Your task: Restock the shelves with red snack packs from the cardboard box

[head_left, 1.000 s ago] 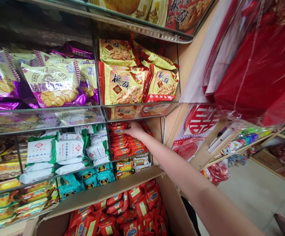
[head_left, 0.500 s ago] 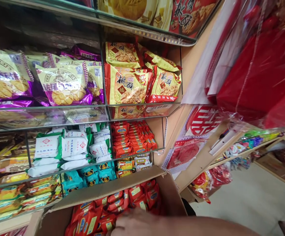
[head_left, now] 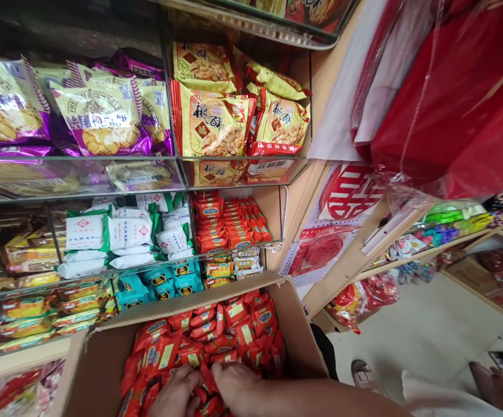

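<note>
An open cardboard box [head_left: 301, 324] full of small red snack packets [head_left: 238, 310] stands in front of the shelves. Both my hands are down among the packets. My left hand [head_left: 177, 392] is at the lower part of the box, its fingers curled on a red packet. Beside it, my right hand [head_left: 236, 385] reaches in from the right with bent fingers on a red packet between the two hands. The fingertips are partly hidden by the packets.
Glass shelves hold purple biscuit bags [head_left: 99, 119], yellow bags [head_left: 212, 124], white-and-green packets [head_left: 129, 231], teal packets [head_left: 164, 284] and stacked red packets [head_left: 238, 223]. Red plastic-wrapped goods [head_left: 455, 110] hang at the right. A foot [head_left: 364, 370] shows on the floor.
My left hand has come into view in the box. The right hand, blurred before, now lies in sharper view farther right. The shelves have shifted up in the picture.
</note>
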Tool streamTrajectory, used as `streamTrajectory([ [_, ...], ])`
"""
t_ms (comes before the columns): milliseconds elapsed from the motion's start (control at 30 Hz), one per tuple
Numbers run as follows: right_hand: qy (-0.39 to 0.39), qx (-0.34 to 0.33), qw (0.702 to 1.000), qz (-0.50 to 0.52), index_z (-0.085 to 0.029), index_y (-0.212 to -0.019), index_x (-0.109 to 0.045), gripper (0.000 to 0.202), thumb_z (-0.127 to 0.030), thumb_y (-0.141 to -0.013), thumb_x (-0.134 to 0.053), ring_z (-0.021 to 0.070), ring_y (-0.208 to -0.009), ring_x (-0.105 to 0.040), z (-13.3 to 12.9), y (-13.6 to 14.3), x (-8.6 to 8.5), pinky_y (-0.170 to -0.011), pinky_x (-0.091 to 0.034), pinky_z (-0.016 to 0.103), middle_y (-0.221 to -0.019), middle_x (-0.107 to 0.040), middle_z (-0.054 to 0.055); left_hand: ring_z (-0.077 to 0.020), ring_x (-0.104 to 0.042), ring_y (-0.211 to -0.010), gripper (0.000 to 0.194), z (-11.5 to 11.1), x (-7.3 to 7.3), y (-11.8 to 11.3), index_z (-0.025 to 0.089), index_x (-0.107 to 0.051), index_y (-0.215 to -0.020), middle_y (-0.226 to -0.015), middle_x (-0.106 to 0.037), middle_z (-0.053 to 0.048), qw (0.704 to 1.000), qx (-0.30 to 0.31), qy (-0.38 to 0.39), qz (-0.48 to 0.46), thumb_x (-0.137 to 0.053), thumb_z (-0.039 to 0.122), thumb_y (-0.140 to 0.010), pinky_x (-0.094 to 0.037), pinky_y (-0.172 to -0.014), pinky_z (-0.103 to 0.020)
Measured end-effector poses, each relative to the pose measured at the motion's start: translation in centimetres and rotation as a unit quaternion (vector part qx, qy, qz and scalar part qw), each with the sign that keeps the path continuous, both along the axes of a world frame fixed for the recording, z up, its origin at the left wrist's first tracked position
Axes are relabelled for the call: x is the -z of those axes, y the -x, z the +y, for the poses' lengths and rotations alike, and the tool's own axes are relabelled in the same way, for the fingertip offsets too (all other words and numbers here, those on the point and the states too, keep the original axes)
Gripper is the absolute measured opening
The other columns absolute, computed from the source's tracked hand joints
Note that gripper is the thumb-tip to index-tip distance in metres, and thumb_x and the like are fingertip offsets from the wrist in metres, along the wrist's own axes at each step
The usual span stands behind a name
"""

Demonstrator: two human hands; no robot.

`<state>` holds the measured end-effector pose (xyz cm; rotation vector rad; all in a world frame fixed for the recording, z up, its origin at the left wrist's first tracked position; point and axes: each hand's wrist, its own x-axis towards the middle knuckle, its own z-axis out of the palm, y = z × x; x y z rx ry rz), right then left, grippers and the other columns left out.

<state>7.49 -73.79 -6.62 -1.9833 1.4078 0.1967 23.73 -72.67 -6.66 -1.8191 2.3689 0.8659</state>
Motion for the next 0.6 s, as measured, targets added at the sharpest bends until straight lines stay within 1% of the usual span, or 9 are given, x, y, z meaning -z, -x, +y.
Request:
streamTrajectory([
  [100, 0.006, 0.031, 0.999, -0.035, -0.013, -0.096, -0.06, 0.044, 0.0, -0.055, -0.059, 0.0289, -0.081, -0.063, -0.9, 1.7, -1.0, -0.068, -0.049, 0.035, -0.088, -0.067, 0.012, -0.0163, -0.057, -0.102, 0.029, -0.4, -1.3, -0.4, 0.018, -0.06, -0.1, -0.109, -0.063, -0.008, 0.993, -0.056, 0.024, 0.106, -0.039, 0.022, -0.08, -0.04, -0.091, -0.026],
  [167, 0.025, 0.053, 0.996, -0.071, -0.017, -0.092, -0.06, 0.03, -0.008, -0.063, -0.058, 0.0229, -0.08, -0.062, -1.7, 3.2, -2.4, -0.069, -0.048, 0.03, -0.088, -0.066, 0.007, -0.0176, -0.056, -0.105, 0.031, -0.6, -2.8, -0.2, 0.019, -0.058, -0.102, -0.109, -0.064, -0.006, 0.973, -0.14, 0.014, 0.184, -0.041, 0.033, -0.08, -0.04, -0.092, -0.028],
  [233, 0.038, 0.088, 0.984, -0.149, -0.018, -0.093, -0.057, 0.021, -0.016, -0.072, -0.055, 0.0163, -0.079, -0.06, -2.2, 4.4, -4.1, -0.069, -0.046, 0.025, -0.088, -0.064, 0.003, -0.0207, -0.056, -0.104, 0.041, -0.7, -4.7, 0.9, 0.019, -0.056, -0.106, -0.111, -0.063, -0.006, 0.931, -0.25, -0.026, 0.265, -0.042, 0.046, -0.078, -0.045, -0.085, -0.03],
  [300, 0.023, 0.152, 0.942, -0.298, -0.017, -0.09, -0.054, 0.018, -0.021, -0.073, -0.056, 0.0126, -0.073, -0.057, -2.2, 4.8, -5.9, -0.067, -0.044, 0.022, -0.081, -0.06, 0.001, -0.0221, -0.061, -0.085, 0.051, -0.8, -6.5, 2.5, 0.021, -0.056, -0.105, -0.103, -0.064, -0.006, 0.87, -0.345, -0.071, 0.345, -0.039, 0.058, -0.075, -0.05, -0.065, -0.031],
  [367, -0.007, 0.222, 0.863, -0.454, -0.016, -0.082, -0.053, 0.015, -0.024, -0.07, -0.059, 0.0108, -0.065, -0.052, -1.7, 4.5, -7.4, -0.063, -0.042, 0.022, -0.072, -0.055, -0.001, -0.0191, -0.058, -0.068, 0.046, -0.8, -7.7, 4.2, 0.022, -0.061, -0.088, -0.081, -0.065, -0.002, 0.838, -0.363, -0.027, 0.406, -0.042, 0.061, -0.073, -0.047, -0.059, -0.029],
  [400, -0.015, 0.252, 0.825, -0.505, -0.016, -0.079, -0.052, 0.015, -0.026, -0.07, -0.059, 0.0101, -0.062, -0.049, -1.4, 4.2, -7.9, -0.062, -0.041, 0.022, -0.068, -0.053, -0.002, -0.0172, -0.055, -0.063, 0.042, -0.9, -8.1, 5.0, 0.022, -0.06, -0.078, -0.07, -0.062, 0.0, 0.831, -0.363, 0.016, 0.422, -0.045, 0.06, -0.072, -0.045, -0.058, -0.027],
  [433, -0.013, 0.277, 0.8, -0.532, -0.017, -0.076, -0.051, 0.015, -0.029, -0.072, -0.058, 0.0096, -0.06, -0.046, -1.1, 3.7, -8.3, -0.06, -0.04, 0.022, -0.066, -0.05, -0.003, -0.0152, -0.051, -0.06, 0.038, -0.9, -8.4, 5.6, 0.022, -0.057, -0.07, -0.061, -0.056, 0.003, 0.827, -0.359, 0.058, 0.43, -0.048, 0.058, -0.071, -0.043, -0.058, -0.026],
  [500, 0.02, 0.32, 0.777, -0.541, -0.017, -0.071, -0.047, 0.021, -0.037, -0.077, -0.052, 0.0093, -0.058, -0.042, -0.6, 2.9, -8.9, -0.057, -0.037, 0.022, -0.063, -0.046, -0.004, -0.0121, -0.043, -0.055, 0.034, -1.0, -8.6, 6.4, 0.021, -0.051, -0.063, -0.054, -0.046, 0.007, 0.821, -0.357, 0.114, 0.431, -0.053, 0.055, -0.07, -0.037, -0.055, -0.023],
  [600, 0.129, 0.347, 0.797, -0.477, -0.019, -0.063, -0.038, 0.033, -0.045, -0.083, -0.041, 0.0099, -0.056, -0.037, -0.7, 2.4, -9.1, -0.054, -0.033, 0.022, -0.058, -0.039, -0.004, -0.0097, -0.037, -0.053, 0.032, -1.1, -8.7, 6.8, 0.02, -0.049, -0.063, -0.054, -0.041, 0.008, 0.814, -0.354, 0.137, 0.44, -0.055, 0.051, -0.071, -0.034, -0.052, -0.021],
])
